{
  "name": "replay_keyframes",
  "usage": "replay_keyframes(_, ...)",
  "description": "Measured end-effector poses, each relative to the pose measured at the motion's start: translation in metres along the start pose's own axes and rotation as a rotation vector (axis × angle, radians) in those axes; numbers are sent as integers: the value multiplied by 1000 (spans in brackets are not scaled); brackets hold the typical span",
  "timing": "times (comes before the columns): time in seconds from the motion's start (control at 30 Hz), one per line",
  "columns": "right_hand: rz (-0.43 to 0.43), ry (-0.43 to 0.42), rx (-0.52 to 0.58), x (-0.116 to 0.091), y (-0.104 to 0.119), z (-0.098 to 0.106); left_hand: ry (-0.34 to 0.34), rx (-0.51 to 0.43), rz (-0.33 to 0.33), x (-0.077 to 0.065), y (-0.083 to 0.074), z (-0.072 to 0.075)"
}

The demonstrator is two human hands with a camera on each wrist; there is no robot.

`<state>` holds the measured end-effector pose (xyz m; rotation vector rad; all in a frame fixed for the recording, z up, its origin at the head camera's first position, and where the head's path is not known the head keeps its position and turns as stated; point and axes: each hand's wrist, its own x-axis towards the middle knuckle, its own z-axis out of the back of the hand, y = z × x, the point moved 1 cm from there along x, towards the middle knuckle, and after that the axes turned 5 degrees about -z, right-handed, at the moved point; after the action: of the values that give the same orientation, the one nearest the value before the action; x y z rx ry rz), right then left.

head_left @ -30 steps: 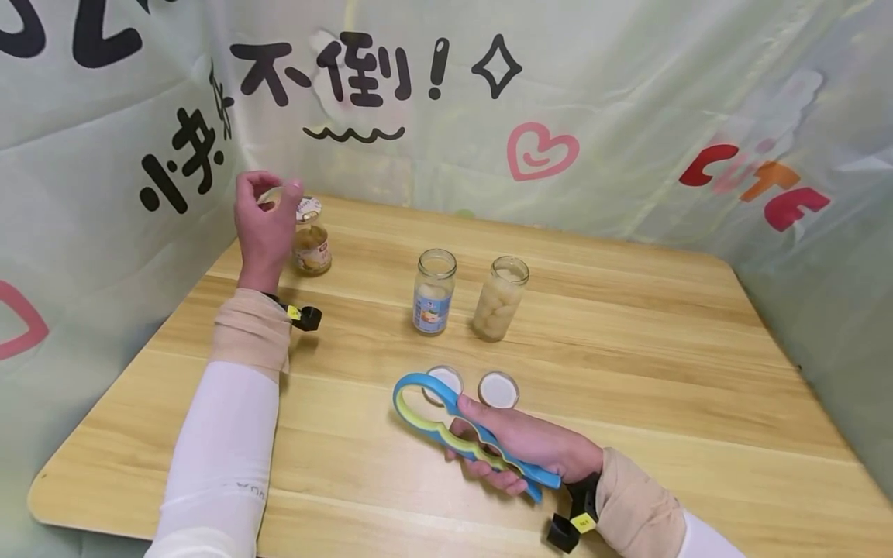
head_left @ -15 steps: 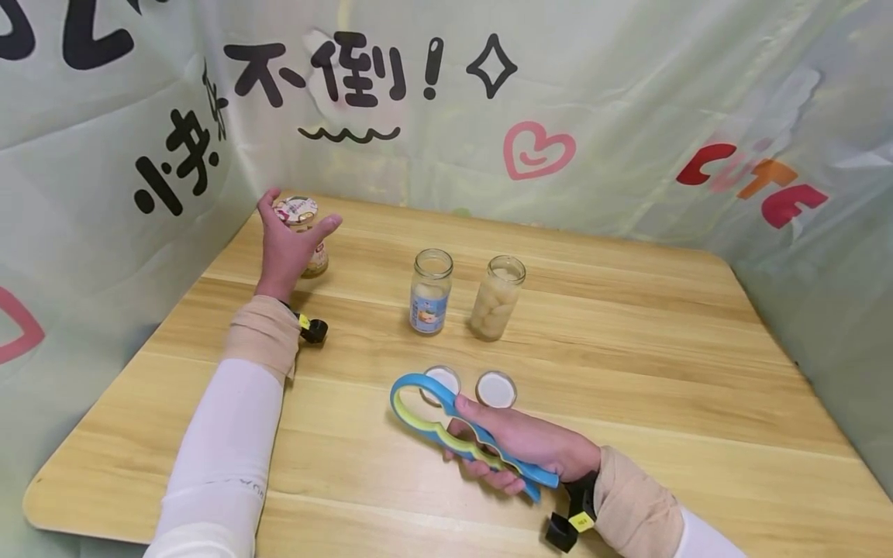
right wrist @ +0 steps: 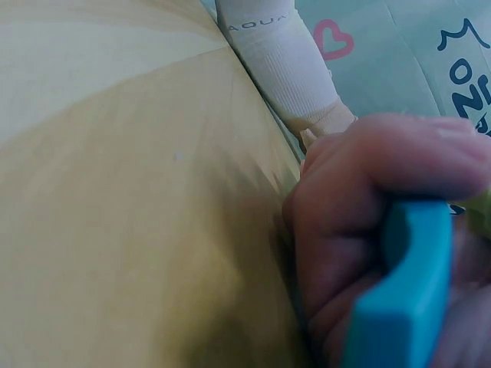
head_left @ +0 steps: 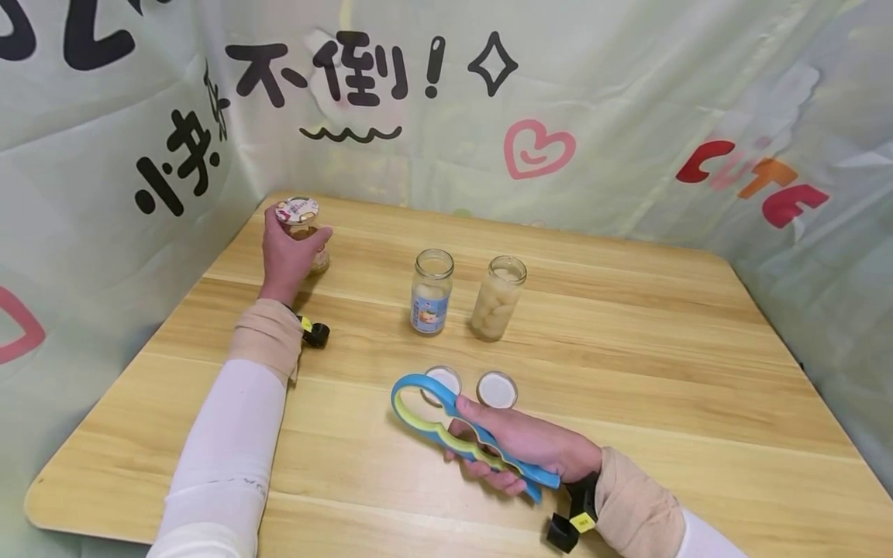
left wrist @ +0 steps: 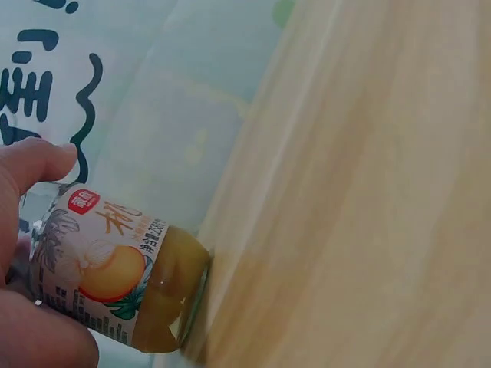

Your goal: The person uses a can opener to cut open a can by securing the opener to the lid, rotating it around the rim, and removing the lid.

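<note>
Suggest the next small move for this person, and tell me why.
Probably bring the lidded jar closer to the blue looped tool. The left hand is curled around that jar near the far left corner, well away from the tool in the right hand. Two open jars stand behind two loose lids, while this one remains capped.

Backdrop (head_left: 614, 85) reads "CUTE" and "不倒!" — white sleeve (right wrist: 285, 70), "AQUA".

I record my looped tool (head_left: 455, 443) as blue outside, yellow-green inside; the jar lid (head_left: 297, 210) near the table's (head_left: 628, 349) far left corner, white with pinkish print.
</note>
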<state>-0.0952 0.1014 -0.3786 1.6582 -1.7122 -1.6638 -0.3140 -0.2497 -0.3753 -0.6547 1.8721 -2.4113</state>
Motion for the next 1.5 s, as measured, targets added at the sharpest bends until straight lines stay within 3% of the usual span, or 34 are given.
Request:
replay_keyframes(0.43, -6, -15, 3, -1, 0, 0, -12, 11, 32, 3, 2, -2)
replay_keyframes(0.7, -7, -14, 7, -2, 1, 0, 132, 29, 103, 2, -2, 2)
replay_keyframes(1.1, 6, 4, 0, 0, 0, 1, 270, -2, 37, -1, 0, 1)
replay_keyframes(1.5, -6, 1, 12, 0, -1, 1, 546, -118, 4, -9, -9, -6)
